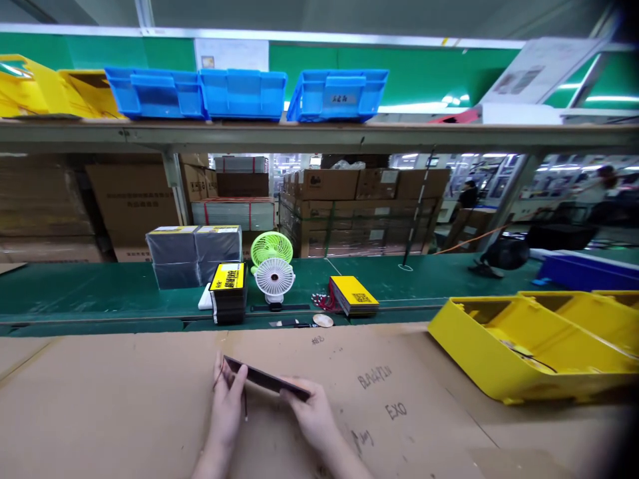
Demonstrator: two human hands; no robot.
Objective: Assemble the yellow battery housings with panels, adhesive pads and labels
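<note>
A thin dark flat piece (267, 380) is held above the cardboard, tilted down to the right. My left hand (228, 392) is closed on its left end, thumb on the near side. My right hand (310, 406) pinches the right end between thumb and fingers. A thin dark cord with a small light tip hangs below the piece beside my left hand. Past my hands stand a stack of yellow-topped black packs (229, 296), a white fan (274, 278) and a stack of yellow cards (353, 295) with red cords beside it.
Brown cardboard (124, 399) with handwriting covers the near table. Yellow bins (499, 366) stand at the right, one holding thin cords. Blue bins (243, 94) line the overhead shelf. Grey wrapped blocks (172, 256) and a green fan (271, 247) stand farther back. A person (468, 194) is in the background.
</note>
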